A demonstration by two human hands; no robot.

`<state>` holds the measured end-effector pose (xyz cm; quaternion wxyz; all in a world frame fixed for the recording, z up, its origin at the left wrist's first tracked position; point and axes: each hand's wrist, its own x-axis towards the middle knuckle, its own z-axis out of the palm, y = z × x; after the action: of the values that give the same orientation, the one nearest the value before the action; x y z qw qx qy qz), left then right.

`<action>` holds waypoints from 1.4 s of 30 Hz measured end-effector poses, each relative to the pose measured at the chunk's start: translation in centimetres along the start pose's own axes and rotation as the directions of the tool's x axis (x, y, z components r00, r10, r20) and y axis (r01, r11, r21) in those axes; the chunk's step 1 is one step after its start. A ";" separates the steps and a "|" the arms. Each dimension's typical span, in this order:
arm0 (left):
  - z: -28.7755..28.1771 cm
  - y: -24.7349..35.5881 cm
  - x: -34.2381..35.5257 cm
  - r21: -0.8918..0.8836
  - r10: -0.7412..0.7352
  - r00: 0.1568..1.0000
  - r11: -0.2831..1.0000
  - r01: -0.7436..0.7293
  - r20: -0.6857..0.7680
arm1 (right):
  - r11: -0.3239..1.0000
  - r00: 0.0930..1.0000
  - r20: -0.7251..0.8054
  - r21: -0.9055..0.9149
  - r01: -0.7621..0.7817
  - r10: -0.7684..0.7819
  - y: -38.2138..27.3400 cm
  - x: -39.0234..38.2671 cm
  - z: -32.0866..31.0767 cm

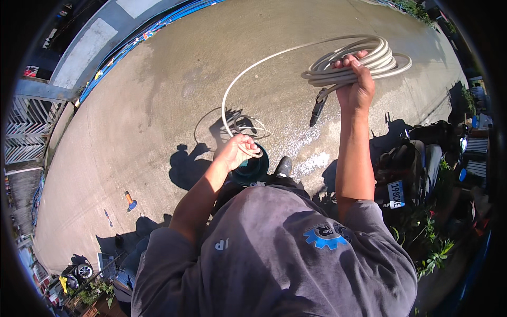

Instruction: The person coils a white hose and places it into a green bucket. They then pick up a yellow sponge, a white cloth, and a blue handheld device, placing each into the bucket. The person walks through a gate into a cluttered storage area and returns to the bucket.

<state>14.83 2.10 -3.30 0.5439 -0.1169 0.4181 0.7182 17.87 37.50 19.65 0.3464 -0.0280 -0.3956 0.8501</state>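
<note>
A pale beige hose [379, 62] hangs in several loops from my right hand [356, 84], whose fingers are wrapped round the coil. Below that hand dangles a dark nozzle-like end piece [317, 110]; its exact kind is unclear. From the coil a single length of the hose arcs left and down to my left hand [237, 152], which is closed on it above a dark green bucket [252, 171]. The hose bends in a small curve past the fingers at the bucket's rim. Whether it reaches down into the bucket is hard to see.
An orange-handled hammer-like tool [130, 201] and a thin small tool [108, 217] lie on the concrete at left. A motorcycle [422, 164] and plants [433, 256] stand at right. My shoe [283, 167] is beside the bucket. Wet patches mark the ground ahead.
</note>
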 end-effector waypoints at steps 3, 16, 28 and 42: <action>7.5 -1.2 0.7 0.037 0.038 0.946 0.998 -0.052 0.321 | 0.982 0.978 -0.093 -0.009 0.189 -0.189 3.9 1.9 1.7; 12.2 5.1 5.1 -0.397 0.285 0.947 0.860 -0.320 -0.147 | 0.663 0.722 -0.057 0.451 -0.598 0.690 15.2 -14.8 -0.1; 6.4 4.4 -1.2 0.028 0.480 0.851 0.874 -0.486 -0.212 | 0.418 0.772 -0.017 -0.833 -0.363 0.635 15.1 -9.0 -7.2; 8.1 3.2 -2.7 0.808 0.753 0.591 0.522 -0.273 -0.288 | 0.502 0.434 0.252 -0.430 -0.750 0.865 17.2 -18.5 -2.3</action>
<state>15.39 5.99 4.90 0.1221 0.0082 0.8189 0.5608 22.84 20.01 2.00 -0.2123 -0.0680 -0.5039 0.8345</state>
